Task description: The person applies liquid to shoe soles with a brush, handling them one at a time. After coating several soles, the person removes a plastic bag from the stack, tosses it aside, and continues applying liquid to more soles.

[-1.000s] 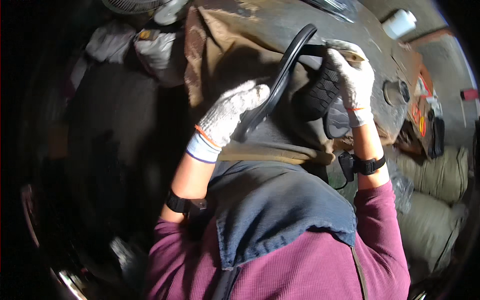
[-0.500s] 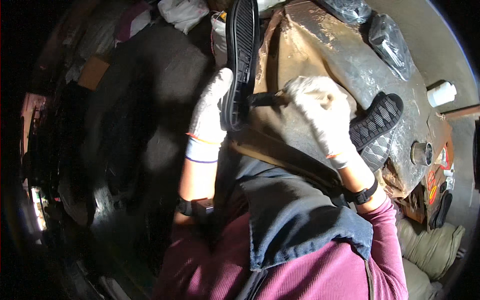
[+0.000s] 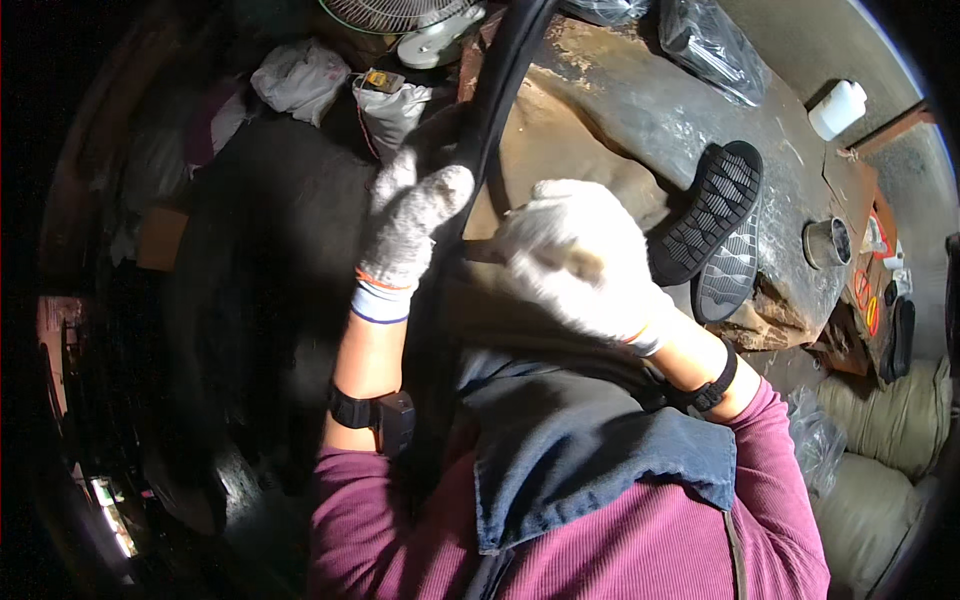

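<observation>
The left grip [image 3: 408,215], in a white knitted glove, is clamped on a black sole [image 3: 497,105], thumb along one long side and fingers behind it, so that the sole rises steeply from it and runs out at the top of the view. Half a second ago its ridged underside faced the camera; now it is turned nearly edge-on, which suggests that the handling is centred on the long rim rather than on the tread. The right grip [image 3: 580,260], just beside it and blurred by motion, appears curled around a small tool [image 3: 586,262], of which only a tan patch shows clearly; a dark strip points from there toward the sole, though I cannot tell whether it touches. Just right of the right grip, two patterned soles lie overlapping on the surface: a darker sole [image 3: 708,215] on top and a greyer sole [image 3: 727,287] partly beneath, arranged as they were before. Farther right stands a metal cup [image 3: 827,243]. Beyond the grips are a clear-wrapped bundle [image 3: 708,50] and, past it to the right, a white bottle [image 3: 838,110]. Ahead and left of the left grip sit pale bags [image 3: 300,80] and a fan [image 3: 405,12].
</observation>
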Motion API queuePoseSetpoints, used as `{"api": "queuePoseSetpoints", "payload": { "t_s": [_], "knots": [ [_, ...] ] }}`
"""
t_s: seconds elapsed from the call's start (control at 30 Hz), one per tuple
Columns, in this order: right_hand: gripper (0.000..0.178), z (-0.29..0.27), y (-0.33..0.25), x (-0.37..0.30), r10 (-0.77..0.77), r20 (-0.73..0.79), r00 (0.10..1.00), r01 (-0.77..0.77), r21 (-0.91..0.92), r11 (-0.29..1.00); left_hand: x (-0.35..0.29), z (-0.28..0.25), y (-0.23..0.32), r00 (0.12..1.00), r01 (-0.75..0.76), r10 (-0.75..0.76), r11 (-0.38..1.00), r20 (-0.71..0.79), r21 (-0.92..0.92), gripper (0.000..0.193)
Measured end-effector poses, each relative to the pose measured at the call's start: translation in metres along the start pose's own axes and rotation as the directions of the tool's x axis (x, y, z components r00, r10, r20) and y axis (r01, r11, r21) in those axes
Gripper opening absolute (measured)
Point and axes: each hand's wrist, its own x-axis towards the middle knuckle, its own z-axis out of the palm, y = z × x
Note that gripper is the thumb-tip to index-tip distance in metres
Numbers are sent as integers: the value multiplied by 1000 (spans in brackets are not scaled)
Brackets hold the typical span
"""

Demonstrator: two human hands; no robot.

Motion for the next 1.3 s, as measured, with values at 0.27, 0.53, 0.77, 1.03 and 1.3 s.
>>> {"api": "queuePoseSetpoints", "payload": {
  "t_s": [0.27,0.53,0.77,1.03,1.3],
  "knots": [
    [15,13,29,-22,509,55,859,-496,333,802,13,-21,-14,952,160,6,842,306,-514,48],
    [18,1,3,-10,716,116,688,-702,356,617,21,-13,-23,974,-55,139,910,178,-411,44],
    [17,-9,7,-16,523,-50,851,-511,149,847,30,1,-14,985,148,-94,895,147,-422,48],
    [21,-1,17,-22,672,62,738,-654,312,689,30,9,-28,981,185,-193,874,30,-449,37],
    [24,-8,11,-16,715,206,668,-738,301,604,15,25,-35,993,9,-26,989,-114,-147,30]
  ]
}}
